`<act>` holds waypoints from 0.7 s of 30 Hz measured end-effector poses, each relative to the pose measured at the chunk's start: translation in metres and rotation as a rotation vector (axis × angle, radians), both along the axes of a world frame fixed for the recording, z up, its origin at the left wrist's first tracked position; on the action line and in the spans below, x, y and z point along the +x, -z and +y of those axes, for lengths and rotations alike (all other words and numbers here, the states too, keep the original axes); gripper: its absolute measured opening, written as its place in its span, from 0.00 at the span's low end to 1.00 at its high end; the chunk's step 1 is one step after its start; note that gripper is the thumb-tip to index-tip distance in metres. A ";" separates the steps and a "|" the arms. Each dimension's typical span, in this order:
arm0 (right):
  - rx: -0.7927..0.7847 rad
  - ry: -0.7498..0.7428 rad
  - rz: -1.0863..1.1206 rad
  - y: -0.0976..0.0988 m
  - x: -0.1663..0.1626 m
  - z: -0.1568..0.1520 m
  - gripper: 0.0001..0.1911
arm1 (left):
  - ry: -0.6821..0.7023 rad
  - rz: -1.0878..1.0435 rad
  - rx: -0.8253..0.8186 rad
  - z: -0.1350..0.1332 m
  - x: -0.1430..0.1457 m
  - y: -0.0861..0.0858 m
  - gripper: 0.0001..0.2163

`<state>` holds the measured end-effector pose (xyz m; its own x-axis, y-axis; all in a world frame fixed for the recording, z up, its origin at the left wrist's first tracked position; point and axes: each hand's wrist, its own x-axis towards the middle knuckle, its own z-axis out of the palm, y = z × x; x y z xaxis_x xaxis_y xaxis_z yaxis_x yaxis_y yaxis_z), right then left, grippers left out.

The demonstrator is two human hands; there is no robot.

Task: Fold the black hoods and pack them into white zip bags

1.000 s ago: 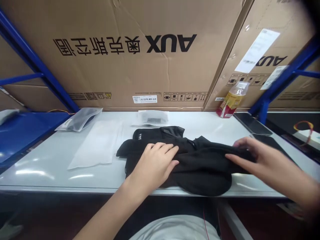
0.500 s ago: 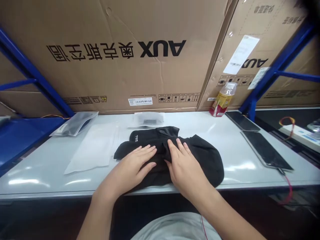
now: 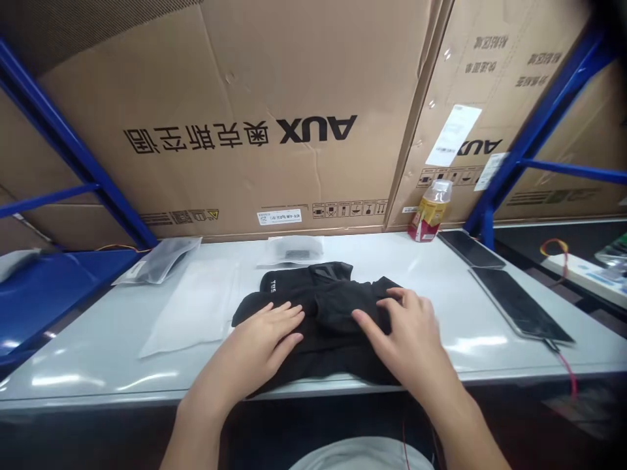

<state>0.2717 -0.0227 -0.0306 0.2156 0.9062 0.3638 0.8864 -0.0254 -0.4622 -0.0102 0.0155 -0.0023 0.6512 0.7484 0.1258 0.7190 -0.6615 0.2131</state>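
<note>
The left hand (image 3: 262,341) lies flat on black fabric (image 3: 337,314); the right hand (image 3: 414,336) arches over it, fingers parted; neither grips anything.

The person's left hand (image 3: 262,336) and right hand (image 3: 411,333) are ungloved, slim-fingered, with bare forearms. A pale grey-white, softly rounded garment (image 3: 347,457) shows below, a thin, red cord (image 3: 406,450) crossing it.

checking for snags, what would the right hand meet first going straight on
The right hand would likely meet the black cloth just ahead; depth is unclear, and it may be touching it now.
</note>
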 end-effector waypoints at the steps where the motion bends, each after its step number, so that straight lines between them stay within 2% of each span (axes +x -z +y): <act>1: -0.037 -0.015 -0.011 0.001 -0.005 0.002 0.22 | 0.007 0.001 0.002 -0.001 0.001 -0.001 0.19; 5: -0.093 -0.023 0.078 -0.016 -0.014 0.003 0.12 | 0.039 -0.019 -0.003 -0.006 0.001 -0.004 0.20; 10: 0.190 0.009 0.058 -0.049 -0.014 0.000 0.17 | 0.024 -0.063 -0.097 -0.004 0.002 -0.004 0.19; 12: 0.275 -0.042 0.017 -0.054 -0.033 -0.002 0.18 | 0.059 -0.124 -0.156 0.000 0.003 -0.003 0.18; 14: 0.266 -0.247 0.044 -0.053 -0.056 -0.005 0.20 | 0.061 -0.221 -0.182 0.006 -0.002 -0.002 0.17; 17: 0.177 -0.737 0.266 -0.049 -0.077 -0.010 0.22 | -0.118 -0.357 -0.105 0.014 -0.015 -0.003 0.14; 18: 0.172 -0.804 0.370 -0.047 -0.076 -0.011 0.21 | -0.217 -0.394 -0.052 0.016 -0.019 -0.004 0.14; 19: 0.180 -0.804 0.459 -0.045 -0.072 -0.010 0.19 | -0.317 -0.435 0.006 0.016 -0.021 -0.005 0.14; 21: 0.209 -0.655 0.534 -0.037 -0.059 -0.004 0.17 | -0.443 -0.528 0.107 0.015 -0.018 -0.007 0.15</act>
<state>0.2123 -0.0262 0.0069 -0.1368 0.8333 0.5356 0.3561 0.5459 -0.7584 -0.0280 0.0302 0.0049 0.1190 0.8952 0.4294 0.7438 -0.3669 0.5587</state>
